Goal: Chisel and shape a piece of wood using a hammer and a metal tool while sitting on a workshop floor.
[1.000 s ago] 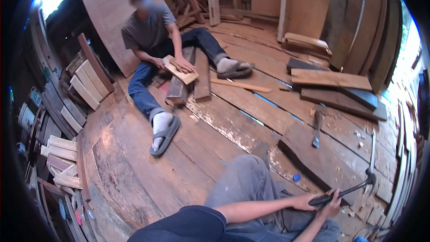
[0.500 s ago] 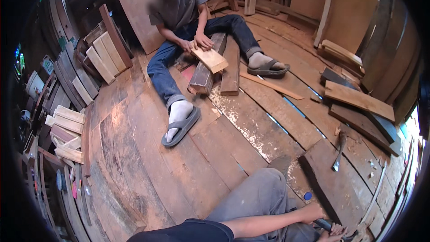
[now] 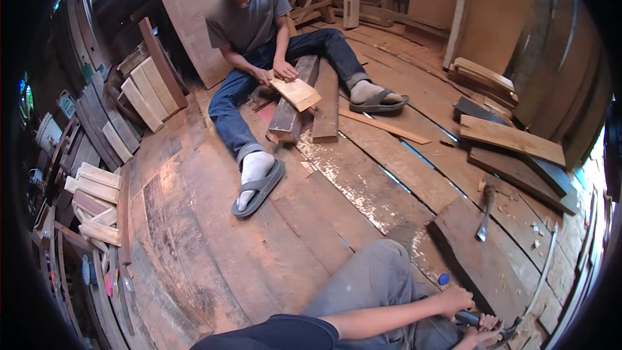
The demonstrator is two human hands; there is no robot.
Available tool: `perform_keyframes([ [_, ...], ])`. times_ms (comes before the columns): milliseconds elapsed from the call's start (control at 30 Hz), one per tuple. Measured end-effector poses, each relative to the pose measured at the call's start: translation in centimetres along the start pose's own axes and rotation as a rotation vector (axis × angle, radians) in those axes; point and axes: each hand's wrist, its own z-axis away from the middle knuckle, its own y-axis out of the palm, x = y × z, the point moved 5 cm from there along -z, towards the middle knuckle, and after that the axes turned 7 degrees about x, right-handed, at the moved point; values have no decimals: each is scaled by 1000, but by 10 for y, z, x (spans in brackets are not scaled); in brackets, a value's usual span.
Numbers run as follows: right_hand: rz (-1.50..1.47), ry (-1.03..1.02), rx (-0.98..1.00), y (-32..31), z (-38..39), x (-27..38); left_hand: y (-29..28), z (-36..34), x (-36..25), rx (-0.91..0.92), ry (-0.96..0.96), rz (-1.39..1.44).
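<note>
My left forearm reaches across my bent leg, and my left hand (image 3: pixel 455 303) is closed in a fist. What it holds, if anything, is hidden. Just below it, my right hand (image 3: pixel 481 335) has its fingers wrapped round a dark, round-handled tool (image 3: pixel 466 318). The tool's kind is unclear; a dark curved part shows past the fingers. Beside both hands lies a thick dark board (image 3: pixel 479 253) on the floor. Close to my left hand is a small blue cap-like disc (image 3: pixel 443 279). A chisel (image 3: pixel 484 212) with a wooden handle rests beyond the board.
Opposite me, a seated person (image 3: pixel 253 26) holds a pale wooden piece (image 3: pixel 296 93) over a dark beam (image 3: pixel 290 113). Stacked boards (image 3: pixel 512 141) lie at right, near a thin curved strip (image 3: pixel 547 256). Wood blocks (image 3: pixel 97 201) line the left. Gaps and shavings mark the plank floor (image 3: pixel 214 240).
The view has shifted slightly. Both my hands stay close together at the dark tool, and more of my right fingers shows. The seated person keeps hold of the pale wood.
</note>
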Motion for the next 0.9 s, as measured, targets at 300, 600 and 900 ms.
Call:
perform_keyframes([
  [300,56,-11,-187,43,15,-21,-247,145,-164,-661,847,1005],
  [600,151,18,-282,31,17,-26,-256,178,-270,-460,1245,693],
  [900,72,50,-298,46,27,-33,-243,212,-301,-580,995,768],
])
